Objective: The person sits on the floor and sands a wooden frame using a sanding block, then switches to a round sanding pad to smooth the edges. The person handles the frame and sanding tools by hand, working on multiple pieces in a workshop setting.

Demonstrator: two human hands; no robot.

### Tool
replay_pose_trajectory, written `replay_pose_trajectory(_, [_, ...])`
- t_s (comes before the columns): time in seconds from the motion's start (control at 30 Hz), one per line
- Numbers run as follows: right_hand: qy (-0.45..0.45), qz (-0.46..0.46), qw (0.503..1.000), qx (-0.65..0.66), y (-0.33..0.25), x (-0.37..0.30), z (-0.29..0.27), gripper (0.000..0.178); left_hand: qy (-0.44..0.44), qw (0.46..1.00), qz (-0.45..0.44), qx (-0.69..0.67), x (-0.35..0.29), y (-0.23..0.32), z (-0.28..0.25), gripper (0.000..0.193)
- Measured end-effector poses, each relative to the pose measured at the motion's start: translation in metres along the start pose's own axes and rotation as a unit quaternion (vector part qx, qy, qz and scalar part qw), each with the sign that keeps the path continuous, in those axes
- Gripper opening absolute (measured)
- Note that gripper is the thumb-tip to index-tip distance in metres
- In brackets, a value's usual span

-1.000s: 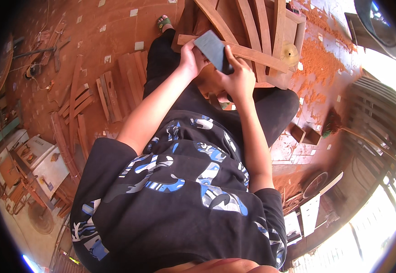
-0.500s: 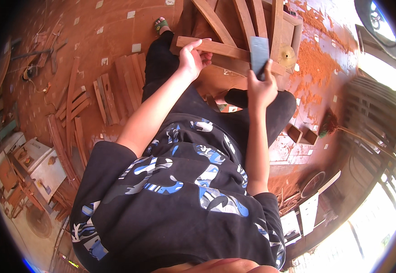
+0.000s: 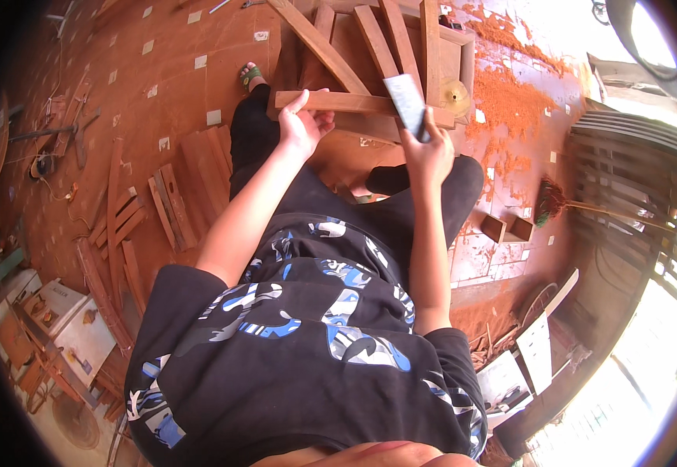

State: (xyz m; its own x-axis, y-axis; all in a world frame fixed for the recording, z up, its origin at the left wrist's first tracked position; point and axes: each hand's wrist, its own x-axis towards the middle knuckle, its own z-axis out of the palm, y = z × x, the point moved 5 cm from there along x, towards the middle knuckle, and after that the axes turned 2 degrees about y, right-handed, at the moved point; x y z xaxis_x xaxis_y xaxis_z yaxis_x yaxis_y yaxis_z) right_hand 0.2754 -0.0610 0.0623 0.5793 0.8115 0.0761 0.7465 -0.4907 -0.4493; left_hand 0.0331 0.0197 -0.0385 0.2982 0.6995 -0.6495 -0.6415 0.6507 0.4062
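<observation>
two-handed, seemingly underway: grips the flat grey tool [image 3: 405, 100] in the right hand [image 3: 430, 156], over the wooden bar [image 3: 346, 102]; curls the left hand [image 3: 299, 132] at the bar, firmness unclear. leaves loose slats [image 3: 377, 43] beyond both grips, untouched; cannot judge the amount finished.

Bar [image 3: 346, 103] in front, other bars [image 3: 430, 54] behind it, planks [image 3: 202, 175] on floor [image 3: 183, 86] left, broom [image 3: 552, 204] far right

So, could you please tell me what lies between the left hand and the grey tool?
In the head view, a stretch of the wooden bar lies between the left hand and the grey tool.
</observation>
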Motion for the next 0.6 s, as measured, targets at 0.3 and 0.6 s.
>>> replay_pose_trajectory(0.3, [-0.091,-0.160,0.983,0.021,-0.073,-0.045,0.033,0.079,0.069,0.995,-0.009,-0.070,-0.002,-0.004,0.003,0.050])
replay_pose_trajectory(0.6, [0.003,-0.031,0.999,-0.009,-0.006,0.001,0.009,0.070,0.098,0.989,-0.024,0.104,-0.008,0.005,0.002,0.090])
